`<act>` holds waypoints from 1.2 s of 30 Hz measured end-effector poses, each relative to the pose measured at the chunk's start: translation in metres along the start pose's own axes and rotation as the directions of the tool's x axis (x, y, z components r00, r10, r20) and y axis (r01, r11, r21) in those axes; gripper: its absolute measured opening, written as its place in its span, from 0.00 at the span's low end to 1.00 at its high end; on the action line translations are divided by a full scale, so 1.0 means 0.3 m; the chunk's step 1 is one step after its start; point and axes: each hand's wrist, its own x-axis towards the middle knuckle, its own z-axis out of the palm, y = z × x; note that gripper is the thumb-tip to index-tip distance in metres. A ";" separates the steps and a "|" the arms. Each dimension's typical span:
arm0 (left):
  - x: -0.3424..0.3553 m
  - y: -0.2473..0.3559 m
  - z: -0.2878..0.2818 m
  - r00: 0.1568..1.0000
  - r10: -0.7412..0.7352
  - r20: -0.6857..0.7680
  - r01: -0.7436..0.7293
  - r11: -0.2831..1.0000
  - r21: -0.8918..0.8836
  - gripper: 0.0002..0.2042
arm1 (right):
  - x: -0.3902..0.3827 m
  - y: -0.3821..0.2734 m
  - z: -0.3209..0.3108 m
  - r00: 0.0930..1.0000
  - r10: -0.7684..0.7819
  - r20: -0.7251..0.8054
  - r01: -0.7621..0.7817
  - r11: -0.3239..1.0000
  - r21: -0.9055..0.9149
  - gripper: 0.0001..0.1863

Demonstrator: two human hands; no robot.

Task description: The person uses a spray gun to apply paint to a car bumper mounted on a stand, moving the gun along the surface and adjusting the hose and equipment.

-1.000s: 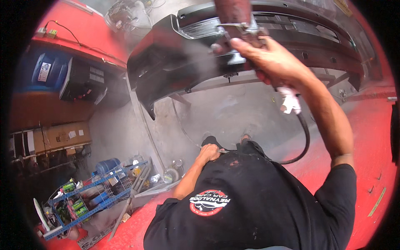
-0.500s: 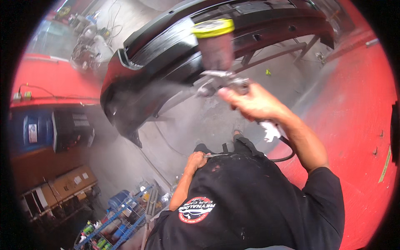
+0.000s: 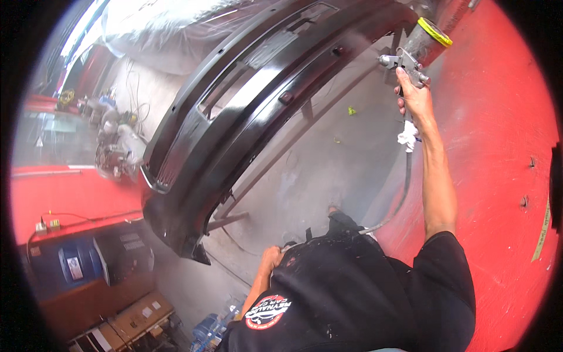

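Note:
My right hand [image 3: 412, 94] is closed around a silver spray gun [image 3: 397, 62] with a grey cup and yellow lid, held near the far right end of a long black car bumper [image 3: 271, 82]. A hose [image 3: 406, 179] with white wrapping runs down from the gun's handle. My left hand [image 3: 273, 255] grips that hose at my waist, below the bumper. The bumper rests on a metal stand [image 3: 234, 220], with a glossy band along its surface.
A red wall [image 3: 504, 146] stands at my right. At left are machinery [image 3: 117, 154], a red ledge [image 3: 88, 202], a blue water jug [image 3: 73, 261], a black boxy appliance [image 3: 123, 258] and cardboard [image 3: 138, 317]. Plastic sheeting [image 3: 152, 23] covers something behind the bumper.
The spray gun and my right hand have moved rightward along the bumper, my arm now stretched out. The bumper appears more diagonal as the view turned. My left hand stays on the hose.

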 end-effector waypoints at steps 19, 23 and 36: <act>0.007 -0.060 0.070 0.996 0.017 -0.083 -0.028 0.991 -0.133 0.20 | -0.051 -0.172 0.077 0.989 -0.142 -0.031 0.137 0.984 -0.116 0.26; -0.022 -0.060 0.022 0.993 -0.031 -0.111 0.016 0.992 -0.127 0.17 | -0.197 -0.292 0.168 0.970 -0.057 0.236 0.101 0.979 -0.179 0.24; -0.338 -0.207 0.276 0.959 -0.205 -0.197 0.109 0.906 -0.408 0.14 | -1.069 -0.533 0.741 0.683 -0.058 0.728 0.310 0.926 -0.217 0.28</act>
